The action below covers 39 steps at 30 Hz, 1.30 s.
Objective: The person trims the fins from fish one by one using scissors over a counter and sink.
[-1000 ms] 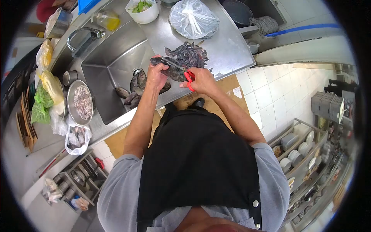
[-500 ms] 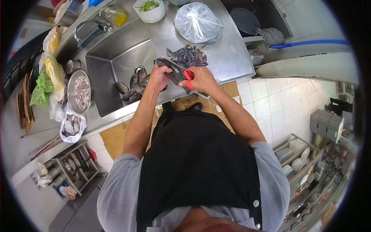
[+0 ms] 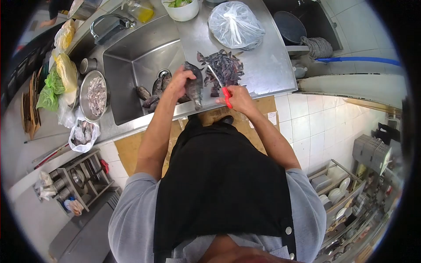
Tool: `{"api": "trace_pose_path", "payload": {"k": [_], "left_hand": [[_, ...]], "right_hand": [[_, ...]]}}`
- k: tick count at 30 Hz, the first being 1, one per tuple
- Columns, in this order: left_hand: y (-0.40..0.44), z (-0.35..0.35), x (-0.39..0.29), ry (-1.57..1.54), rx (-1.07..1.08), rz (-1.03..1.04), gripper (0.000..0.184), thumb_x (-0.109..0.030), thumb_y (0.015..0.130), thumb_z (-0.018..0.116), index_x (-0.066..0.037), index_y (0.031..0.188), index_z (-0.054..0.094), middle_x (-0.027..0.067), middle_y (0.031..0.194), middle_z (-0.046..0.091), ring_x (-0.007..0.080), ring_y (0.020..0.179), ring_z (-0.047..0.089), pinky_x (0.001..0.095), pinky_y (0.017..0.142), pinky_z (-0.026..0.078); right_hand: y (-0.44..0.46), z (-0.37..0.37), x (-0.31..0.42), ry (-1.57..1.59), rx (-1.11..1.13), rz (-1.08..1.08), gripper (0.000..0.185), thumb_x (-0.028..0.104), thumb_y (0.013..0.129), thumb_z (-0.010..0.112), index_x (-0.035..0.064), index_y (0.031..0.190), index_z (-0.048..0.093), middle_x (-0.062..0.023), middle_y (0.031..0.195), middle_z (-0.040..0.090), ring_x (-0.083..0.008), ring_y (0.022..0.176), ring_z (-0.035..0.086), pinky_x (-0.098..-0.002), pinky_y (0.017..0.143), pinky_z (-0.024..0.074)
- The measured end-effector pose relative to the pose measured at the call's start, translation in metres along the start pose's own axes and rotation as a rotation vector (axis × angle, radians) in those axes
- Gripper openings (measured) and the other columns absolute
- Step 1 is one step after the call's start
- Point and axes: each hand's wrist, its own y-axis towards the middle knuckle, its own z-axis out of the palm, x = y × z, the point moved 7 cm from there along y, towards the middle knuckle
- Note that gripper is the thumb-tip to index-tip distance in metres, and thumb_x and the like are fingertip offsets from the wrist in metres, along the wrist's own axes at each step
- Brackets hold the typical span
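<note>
- While the left hand (image 3: 179, 81) is closed around one dark grey, scaly whole fish (image 3: 195, 87), its grip is only as wide as the fish's body, with the thumb lying across the near face.
- One end of this fish points away from the person, and the narrower end hangs toward the front edge of the stainless-steel desk (image 3: 274, 65).
- The right hand (image 3: 240, 100) is wrapped around the red handles of a pair of metal scissors (image 3: 226, 95); how far its fingers are spread within the loops, I cannot tell.
- The silver blades look like one narrow line, angled up and away, their tips just beside the held fish and apparently apart from it.
- Right of the fish, beyond the blades, a loose heap of dark, thin, pointed pieces (image 3: 226, 65) lies on the desk.
- Left of the left hand, several dark whole fish (image 3: 143, 92) lie near the drain in the rectangular steel sink (image 3: 125, 72).
- Beyond the heap sits a knotted, translucent plastic bag (image 3: 236, 27).
- Well to the left, a round steel bowl (image 3: 84, 104) holds pale strips (image 3: 97, 95).
</note>
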Motion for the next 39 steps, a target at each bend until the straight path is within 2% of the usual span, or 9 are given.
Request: {"api": "trace_pose_path", "payload": {"k": [8,18,23,25,27,33,36,37,39], "left_hand": [[-0.010,-0.129,-0.053,0.507,-0.367,0.168,0.045,-0.036,0.102,0.068,-0.001,0.129,0.063,0.0103,0.114,0.070,0.0197,0.113,0.062,0.0382,0.091,0.054],[-0.115,-0.279,-0.015,0.264,-0.651,0.411,0.011,-0.012,0.104,0.060,-0.005,0.112,0.057,0.0066,0.100,0.065,0.0141,0.076,0.068,0.0284,0.059,0.054],[-0.222,-0.420,-0.012,0.327,-1.038,0.627,0.033,-0.003,0.095,0.072,-0.005,0.124,0.057,0.0047,0.100,0.064,0.0113,0.079,0.061,0.0268,0.064,0.054],[-0.277,-0.490,-0.030,0.524,-1.334,0.622,0.030,-0.010,0.092,0.075,-0.001,0.118,0.063,0.0084,0.096,0.070,0.0142,0.077,0.062,0.0321,0.066,0.054],[-0.318,-0.548,-0.051,0.630,-1.534,0.607,0.014,-0.009,0.090,0.072,-0.001,0.102,0.070,0.0174,0.092,0.074,0.0312,0.079,0.072,0.0436,0.073,0.056],[-0.302,-0.629,-0.118,1.152,-1.298,0.687,0.014,-0.013,0.086,0.073,-0.002,0.094,0.073,0.0202,0.095,0.073,0.0384,0.093,0.071,0.0481,0.082,0.057],[-0.250,-0.647,-0.124,1.613,-1.066,0.270,0.019,-0.012,0.079,0.064,0.004,0.084,0.073,0.0223,0.098,0.070,0.0399,0.096,0.066,0.0487,0.090,0.053],[-0.238,-0.664,-0.116,1.584,-1.049,0.159,0.028,-0.008,0.064,0.083,0.005,0.088,0.074,0.0237,0.109,0.069,0.0406,0.106,0.065,0.0476,0.095,0.054],[-0.246,-0.646,-0.134,1.620,-1.055,0.229,0.027,-0.007,0.062,0.082,0.003,0.084,0.071,0.0221,0.103,0.066,0.0401,0.102,0.063,0.0476,0.092,0.052]], "right_hand": [[-0.022,0.002,-0.050,0.229,-0.054,0.164,0.061,0.051,0.069,0.095,0.0006,0.094,0.069,-0.0072,0.077,0.063,-0.0190,0.072,0.057,-0.0364,0.071,0.0505],[-0.026,0.036,-0.020,0.439,0.032,0.217,0.051,0.021,0.088,0.084,0.0015,0.132,0.065,0.0017,0.089,0.064,-0.0075,0.073,0.056,-0.0253,0.065,0.0457],[0.014,0.075,0.029,0.440,-0.018,0.267,0.049,0.023,0.092,0.084,0.0001,0.129,0.064,0.0014,0.086,0.065,-0.0072,0.066,0.057,-0.0248,0.055,0.0433],[0.034,0.084,0.058,0.471,-0.115,0.262,0.047,0.024,0.092,0.084,0.0000,0.126,0.064,-0.0007,0.086,0.068,-0.0078,0.067,0.059,-0.0248,0.055,0.0444],[0.056,0.101,0.085,0.445,-0.091,0.241,0.047,0.023,0.092,0.084,0.0000,0.127,0.063,-0.0009,0.087,0.068,-0.0075,0.067,0.059,-0.0246,0.056,0.0447],[0.100,0.139,0.170,0.372,-0.069,0.225,0.050,0.020,0.092,0.085,-0.0011,0.131,0.062,-0.0005,0.089,0.069,-0.0068,0.070,0.059,-0.0240,0.059,0.0452],[0.114,0.146,0.187,0.276,-0.093,0.169,0.052,0.020,0.090,0.086,-0.0017,0.130,0.063,-0.0001,0.091,0.069,-0.0071,0.075,0.061,-0.0238,0.064,0.0476],[0.117,0.147,0.193,0.182,-0.081,0.153,0.052,0.021,0.090,0.086,-0.0012,0.130,0.062,0.0010,0.090,0.068,-0.0065,0.075,0.060,-0.0232,0.066,0.0480],[0.120,0.151,0.192,0.269,-0.079,0.132,0.052,0.020,0.088,0.087,-0.0031,0.128,0.063,0.0003,0.089,0.068,-0.0061,0.076,0.059,-0.0237,0.066,0.0472]]}}
